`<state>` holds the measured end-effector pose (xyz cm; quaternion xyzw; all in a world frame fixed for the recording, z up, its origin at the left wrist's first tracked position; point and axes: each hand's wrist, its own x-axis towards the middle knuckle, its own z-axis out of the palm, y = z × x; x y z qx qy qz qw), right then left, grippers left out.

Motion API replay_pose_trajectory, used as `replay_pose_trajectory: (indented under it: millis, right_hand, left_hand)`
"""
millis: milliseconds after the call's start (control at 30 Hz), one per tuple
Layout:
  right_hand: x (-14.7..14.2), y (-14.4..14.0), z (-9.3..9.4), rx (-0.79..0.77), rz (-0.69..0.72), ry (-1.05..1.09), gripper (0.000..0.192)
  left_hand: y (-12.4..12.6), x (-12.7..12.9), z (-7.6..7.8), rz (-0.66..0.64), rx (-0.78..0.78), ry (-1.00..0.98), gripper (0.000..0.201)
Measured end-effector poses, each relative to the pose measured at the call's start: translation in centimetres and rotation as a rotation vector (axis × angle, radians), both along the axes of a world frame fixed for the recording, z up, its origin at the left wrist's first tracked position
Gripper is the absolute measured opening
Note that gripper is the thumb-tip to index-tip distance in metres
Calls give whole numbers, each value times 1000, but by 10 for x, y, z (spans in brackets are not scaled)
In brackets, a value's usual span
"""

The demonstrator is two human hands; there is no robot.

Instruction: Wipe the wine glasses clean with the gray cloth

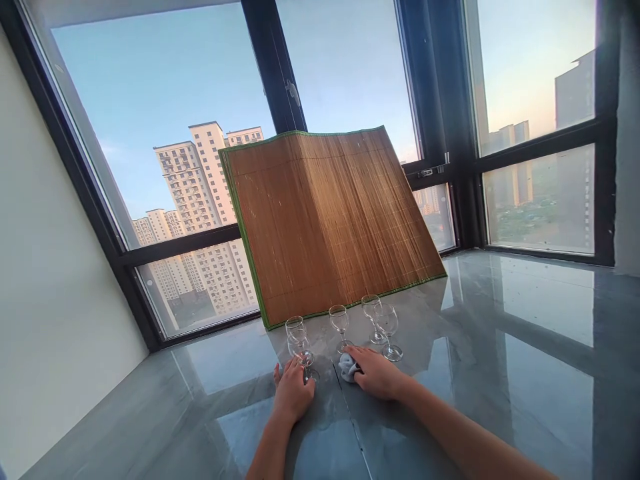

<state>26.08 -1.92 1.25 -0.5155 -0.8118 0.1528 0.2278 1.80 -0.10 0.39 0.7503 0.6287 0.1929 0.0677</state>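
Observation:
My left hand (294, 395) is closed at the lower part of a clear stemmed wine glass (299, 348) on the grey surface. Another wine glass (295, 325) stands just behind that one and overlaps it in view. My right hand (379, 375) is closed on a crumpled grey-white cloth (347, 367), pressed to the surface. Just beyond its fingers is a third wine glass (339, 320), upright. To the right stand two more, a rear glass (371, 308) and a front glass (389, 323), close together. The left fingertips are partly hidden by the glass and the hand itself.
A brown slatted bamboo mat (330, 220) with green edging leans against the window behind the glasses. The glossy grey tiled surface (475, 373) has a dark joint line between my hands. Dark window frames (460, 147) and a white wall (55, 267) enclose the corner.

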Motion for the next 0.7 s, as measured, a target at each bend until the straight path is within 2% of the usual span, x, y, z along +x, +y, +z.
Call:
replay_pose_trajectory:
  millis: [367,700]
  right_hand:
    - [-14,3,-5,46,147,39,62]
    - [-48,18,-2,93,184,-12,49]
  left_hand:
    - [8,-2,-5,18,-26,-24,47]
    - [0,2,4,92,68,-14,41]
